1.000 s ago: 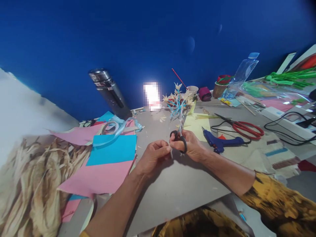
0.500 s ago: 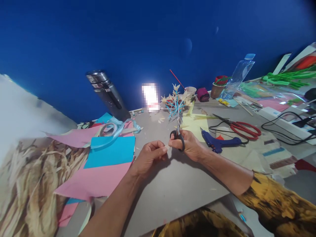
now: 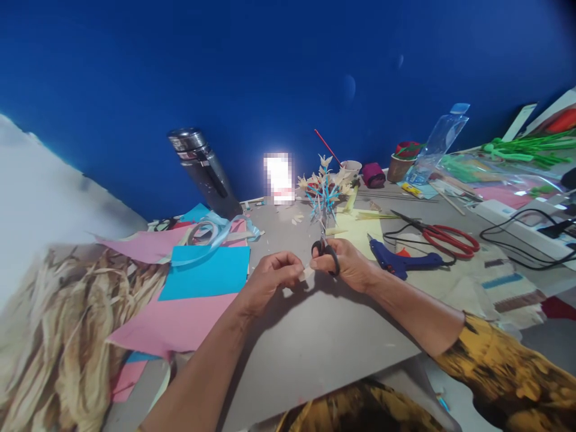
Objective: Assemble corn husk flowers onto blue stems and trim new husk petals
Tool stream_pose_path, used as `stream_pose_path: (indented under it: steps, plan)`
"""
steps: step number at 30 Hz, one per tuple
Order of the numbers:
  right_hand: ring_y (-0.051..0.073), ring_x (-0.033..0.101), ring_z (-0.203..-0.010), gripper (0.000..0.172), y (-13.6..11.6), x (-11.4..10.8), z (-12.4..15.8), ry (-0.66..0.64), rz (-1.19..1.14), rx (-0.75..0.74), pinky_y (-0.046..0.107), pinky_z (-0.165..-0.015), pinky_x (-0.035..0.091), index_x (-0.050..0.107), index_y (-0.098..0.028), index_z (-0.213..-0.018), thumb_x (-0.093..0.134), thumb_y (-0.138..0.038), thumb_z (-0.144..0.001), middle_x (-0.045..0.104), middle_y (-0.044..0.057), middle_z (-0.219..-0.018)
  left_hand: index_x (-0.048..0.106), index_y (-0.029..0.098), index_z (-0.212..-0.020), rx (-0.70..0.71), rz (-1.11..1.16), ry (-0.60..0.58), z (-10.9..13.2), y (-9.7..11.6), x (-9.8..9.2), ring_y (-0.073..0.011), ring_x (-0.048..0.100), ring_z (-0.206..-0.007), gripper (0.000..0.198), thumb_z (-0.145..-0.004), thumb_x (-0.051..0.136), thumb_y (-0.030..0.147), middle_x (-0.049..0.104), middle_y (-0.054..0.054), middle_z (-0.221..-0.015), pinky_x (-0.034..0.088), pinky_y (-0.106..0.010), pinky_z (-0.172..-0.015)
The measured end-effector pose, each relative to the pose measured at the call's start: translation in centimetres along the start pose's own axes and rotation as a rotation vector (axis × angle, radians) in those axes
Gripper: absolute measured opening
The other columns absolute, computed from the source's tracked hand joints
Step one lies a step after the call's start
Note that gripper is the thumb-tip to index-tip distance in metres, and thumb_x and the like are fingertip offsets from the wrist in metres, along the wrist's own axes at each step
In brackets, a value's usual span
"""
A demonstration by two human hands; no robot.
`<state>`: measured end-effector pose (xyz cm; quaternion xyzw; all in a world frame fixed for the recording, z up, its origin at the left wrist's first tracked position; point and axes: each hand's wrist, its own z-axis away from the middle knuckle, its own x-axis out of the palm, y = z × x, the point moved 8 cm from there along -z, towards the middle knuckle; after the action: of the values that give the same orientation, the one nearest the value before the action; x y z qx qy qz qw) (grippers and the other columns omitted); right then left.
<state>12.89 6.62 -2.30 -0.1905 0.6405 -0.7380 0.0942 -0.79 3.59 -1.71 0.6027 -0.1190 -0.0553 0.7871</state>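
Note:
My left hand (image 3: pixel 275 277) is closed in a pinch at a small pale piece, perhaps corn husk (image 3: pixel 308 273), over the middle of the table. Opposite it, my right hand (image 3: pixel 351 267) is wrapped round a pair of black-handled scissors (image 3: pixel 333 263), whose blades point away from me. The right thumb and fingertips come close to the pale piece; whether they grip it too I cannot tell. Just beyond the blades stands a bunch of cream husk flowers (image 3: pixel 324 186) with light blue strips.
Dried husks (image 3: pixel 85 336) and blue card (image 3: pixel 207 272) over pink sheets lie left, with a dark flask (image 3: pixel 207 174) behind. Right are a blue glue gun (image 3: pixel 402 261), red-handled scissors (image 3: pixel 452 240), a power strip (image 3: pixel 508 225), and a plastic bottle (image 3: pixel 443 144). A blue wall stands behind.
The whole view has shifted slightly, so things sit a little further right. The pale piece between my hands shows more and hangs tilted. Both hands keep their hold.

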Motion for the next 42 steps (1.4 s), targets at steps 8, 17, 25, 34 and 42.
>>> stream_pose_path:
  steps: [8, 17, 25, 34, 42]
  plan:
    - [0.011, 0.043, -0.055, 0.043, 0.5, -0.5, 0.0, -0.014, 0.138, -0.054, 0.025, -0.050, 0.030, 0.069, -0.015, -0.080, 0.068, -0.057, -0.078, 0.057, 0.000, -0.062, 0.063, 0.016, -0.070, -0.051, 0.316, 0.085, 0.1, -0.6, -0.7, -0.0094, 0.056, -0.058, 0.024, -0.065, 0.084, 0.027, 0.058, 0.002, -0.063, 0.045, -0.022, -0.061]
    - [0.012, 0.049, -0.058, 0.070, 1.2, 3.0, 1.4, -0.276, 0.377, -0.021, 0.024, -0.050, 0.034, 0.071, -0.011, -0.077, 0.059, -0.080, -0.074, 0.065, 0.007, -0.069, 0.063, 0.015, -0.072, 0.116, 0.602, 0.230, 0.2, 0.4, -2.0, -0.0098, 0.056, -0.062, 0.027, -0.065, 0.086, 0.027, 0.061, -0.001, -0.071, 0.049, -0.022, -0.058]
    - [0.010, 0.046, -0.051, 0.069, 1.6, 3.5, 1.6, -0.281, 0.414, -0.009, 0.023, -0.048, 0.030, 0.066, -0.012, -0.064, 0.058, -0.080, -0.074, 0.058, 0.004, -0.057, 0.062, 0.016, -0.073, 0.119, 0.683, 0.311, 0.6, 0.1, -1.6, -0.0089, 0.056, -0.064, 0.031, -0.061, 0.088, 0.029, 0.059, 0.001, -0.070, 0.049, -0.020, -0.057]
    - [0.010, 0.044, -0.048, 0.071, 1.8, 3.8, 1.6, -0.255, 0.450, -0.030, 0.022, -0.045, 0.030, 0.062, -0.013, -0.059, 0.055, -0.083, -0.073, 0.057, 0.003, -0.053, 0.062, 0.015, -0.074, 0.103, 0.692, 0.336, 0.9, 0.0, -1.2, -0.0082, 0.055, -0.063, 0.034, -0.059, 0.089, 0.029, 0.060, 0.001, -0.071, 0.045, -0.019, -0.053]
    - [0.009, 0.041, -0.047, 0.074, 1.5, 4.0, 1.7, -0.249, 0.440, -0.010, 0.022, -0.044, 0.029, 0.060, -0.014, -0.057, 0.055, -0.086, -0.069, 0.054, 0.003, -0.051, 0.060, 0.015, -0.072, 0.105, 0.685, 0.326, 0.9, 0.0, -1.1, -0.0080, 0.053, -0.062, 0.033, -0.061, 0.088, 0.030, 0.058, 0.002, -0.068, 0.043, -0.019, -0.052]
